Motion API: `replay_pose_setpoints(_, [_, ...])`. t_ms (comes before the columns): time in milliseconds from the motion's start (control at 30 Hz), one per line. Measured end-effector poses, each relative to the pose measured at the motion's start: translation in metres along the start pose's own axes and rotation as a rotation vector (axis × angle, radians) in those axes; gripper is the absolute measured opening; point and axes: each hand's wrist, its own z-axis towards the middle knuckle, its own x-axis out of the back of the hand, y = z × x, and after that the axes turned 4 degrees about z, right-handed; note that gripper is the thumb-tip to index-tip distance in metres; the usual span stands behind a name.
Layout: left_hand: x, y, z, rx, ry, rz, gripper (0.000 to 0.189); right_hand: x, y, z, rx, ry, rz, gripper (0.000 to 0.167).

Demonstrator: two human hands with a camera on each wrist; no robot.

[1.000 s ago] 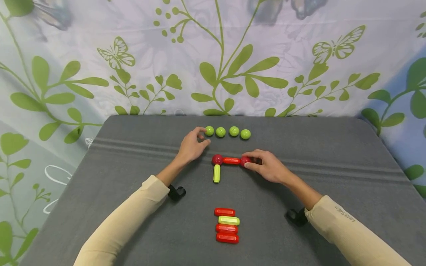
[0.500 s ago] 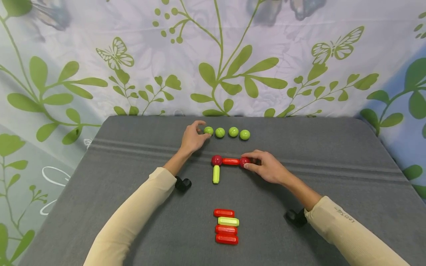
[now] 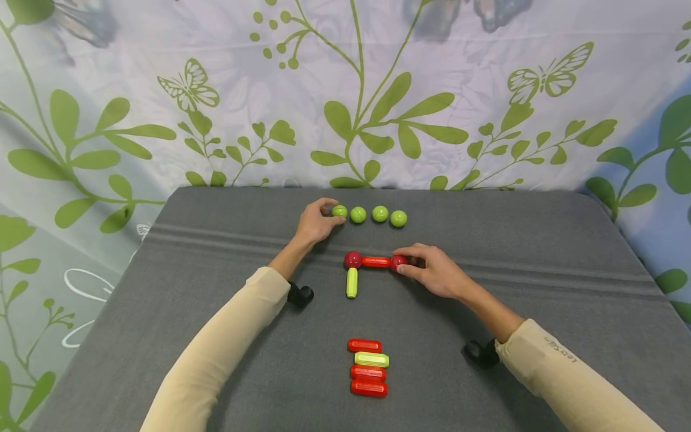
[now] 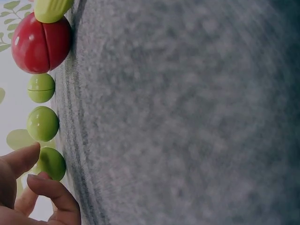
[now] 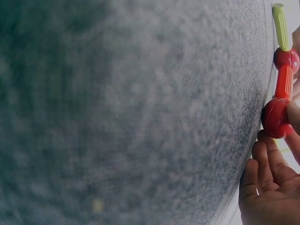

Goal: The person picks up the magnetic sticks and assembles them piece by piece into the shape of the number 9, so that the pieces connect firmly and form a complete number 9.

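My left hand [image 3: 315,223] has its thumb and fingers about the leftmost green ball [image 3: 339,211] of a row at the back; the ball [image 4: 51,163] shows just past the fingertips in the left wrist view. My right hand [image 3: 437,270] pinches a red ball [image 3: 398,263] between thumb and fingers. A red stick [image 3: 376,262] joins this ball to a second red ball [image 3: 353,260] on the left. From that second ball a yellow-green stick [image 3: 352,283] extends toward the near side. In the right wrist view, the gripped red ball [image 5: 276,117] is partly behind the thumb.
Three more green balls [image 3: 380,213] continue the row to the right. Closer to me, several loose sticks lie stacked side by side, red sticks [image 3: 369,388] and a yellow-green stick [image 3: 372,359]. Grey cloth covers the table [image 3: 243,360]; a leaf-patterned curtain [image 3: 259,78] hangs behind.
My left hand has moved slightly forward and right, and its fingers have come in around the leftmost green ball. My right hand stays on the red ball.
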Motion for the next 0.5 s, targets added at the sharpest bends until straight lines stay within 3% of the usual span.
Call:
replay_pose_setpoints(300, [-0.0027, -0.0004, -0.0027, -0.027, 0.028, 0.039, 0.038, -0.0017, 0.0008, 0.0003, 0.002, 0.002, 0.005, 0.032])
replay_pose_setpoints(500, [-0.0045, -0.001, -0.002, -0.029, 0.026, 0.007, 0.04, -0.0017, 0.0014, -0.0003, -0.003, 0.005, 0.01, 0.031])
